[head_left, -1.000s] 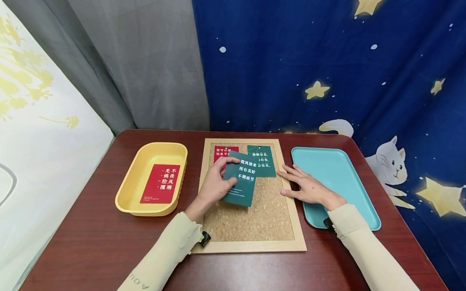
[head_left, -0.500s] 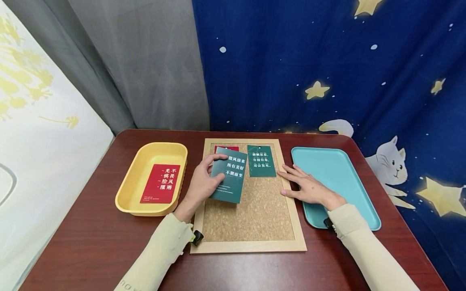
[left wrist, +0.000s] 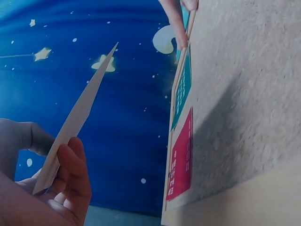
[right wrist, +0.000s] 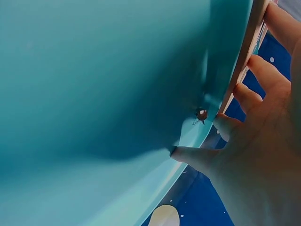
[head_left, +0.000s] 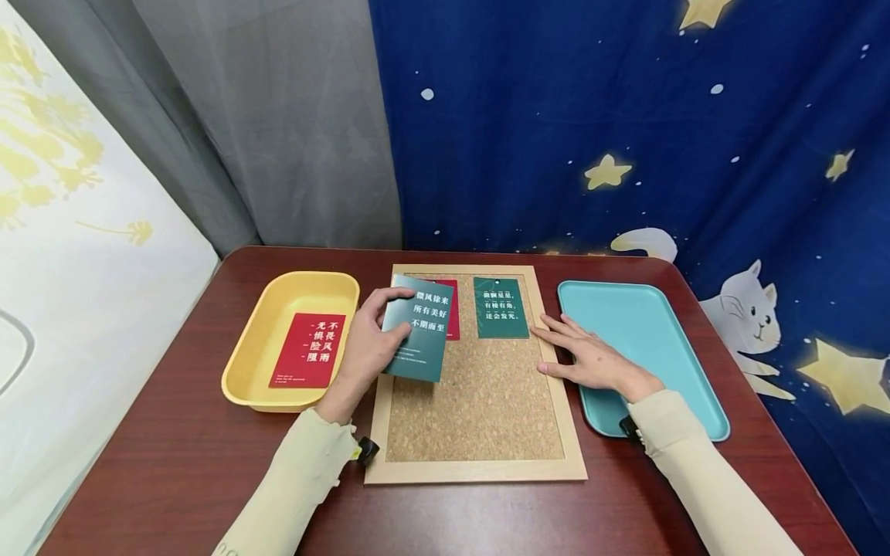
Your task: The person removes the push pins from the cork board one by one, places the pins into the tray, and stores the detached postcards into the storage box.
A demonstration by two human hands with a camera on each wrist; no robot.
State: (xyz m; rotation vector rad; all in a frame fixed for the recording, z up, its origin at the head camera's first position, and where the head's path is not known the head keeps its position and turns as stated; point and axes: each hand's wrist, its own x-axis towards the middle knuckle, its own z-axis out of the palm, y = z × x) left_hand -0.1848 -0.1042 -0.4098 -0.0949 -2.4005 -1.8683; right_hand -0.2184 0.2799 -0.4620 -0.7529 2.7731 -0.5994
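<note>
My left hand (head_left: 366, 332) pinches a dark green card (head_left: 426, 340) with white lettering, held raised over the left side of a cork board (head_left: 480, 413). Seen almost edge-on in the left wrist view, this card (left wrist: 77, 117) stands apart from the board. It partly covers a red card (head_left: 453, 315) at the board's upper left. A second green card (head_left: 501, 313) lies at the upper right, with a small pin at its top. My right hand (head_left: 591, 359) has its fingers spread on the board's right frame. In the right wrist view, one fingertip reaches the turquoise tray (right wrist: 94, 56).
A yellow basin (head_left: 243, 378) on the left contains a red card (head_left: 306, 351). The turquoise tray (head_left: 647, 332) stands right of the board, and a small round-headed thumbtack (right wrist: 201, 114) lies in it. Starry blue curtain (head_left: 521, 139) hangs behind the table (head_left: 174, 463).
My left hand has moved left with the green card, uncovering the pinned green card and part of the red one's right side. The right hand has stayed in place.
</note>
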